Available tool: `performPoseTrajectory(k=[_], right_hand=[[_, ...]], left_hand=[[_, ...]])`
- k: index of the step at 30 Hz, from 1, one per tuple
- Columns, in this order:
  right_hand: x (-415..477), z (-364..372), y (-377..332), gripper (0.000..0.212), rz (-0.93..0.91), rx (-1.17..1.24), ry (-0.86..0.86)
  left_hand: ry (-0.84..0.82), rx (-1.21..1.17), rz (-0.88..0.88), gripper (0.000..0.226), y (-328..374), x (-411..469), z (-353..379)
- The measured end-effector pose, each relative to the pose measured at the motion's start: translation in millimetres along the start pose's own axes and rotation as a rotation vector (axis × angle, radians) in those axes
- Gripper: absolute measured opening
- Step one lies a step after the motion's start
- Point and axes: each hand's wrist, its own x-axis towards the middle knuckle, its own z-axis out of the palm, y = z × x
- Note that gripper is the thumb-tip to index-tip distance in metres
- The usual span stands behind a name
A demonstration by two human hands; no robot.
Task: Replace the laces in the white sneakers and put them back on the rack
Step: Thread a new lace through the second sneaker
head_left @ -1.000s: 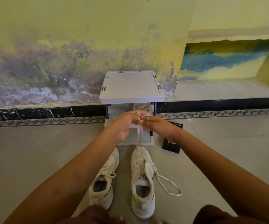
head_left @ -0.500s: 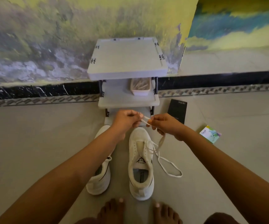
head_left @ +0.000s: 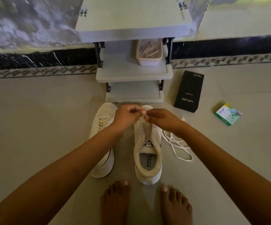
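Note:
Two white sneakers stand side by side on the floor in front of the rack (head_left: 134,73). The left sneaker (head_left: 102,143) still carries its lace. The right sneaker (head_left: 147,151) has bare eyelets along most of its tongue. My left hand (head_left: 126,117) and my right hand (head_left: 162,118) meet over the right sneaker's toe, fingers curled, each pinching the white lace (head_left: 176,143). The rest of that lace trails in loops on the floor to the right of the shoe.
A clear tub (head_left: 148,51) of light sticks sits on the rack's middle shelf. A black phone box (head_left: 189,91) and a small green packet (head_left: 228,116) lie on the floor to the right. My bare feet (head_left: 146,203) stand just behind the sneakers.
The view has tilted down and moved closer to the floor. Both hands have come down from above the shoe to its toe, and the lace's loose part now lies slack on the floor.

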Motion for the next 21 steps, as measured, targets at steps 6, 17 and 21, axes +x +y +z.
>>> performPoseTrajectory(k=[6,17,21], right_hand=[[7.6,20.1,15.5,0.015,0.054,0.273,0.218],[9.8,42.2,27.5,0.016,0.080,-0.100,0.359],[14.2,46.9,25.8,0.020,0.074,-0.228,0.311]], left_hand=[[0.028,-0.006,-0.014,0.015,-11.3,4.1,-9.5],[-0.081,0.414,-0.072,0.036,-34.3,-0.6,7.0],[-0.091,0.203,-0.151,0.028,-35.1,-4.1,-0.9]])
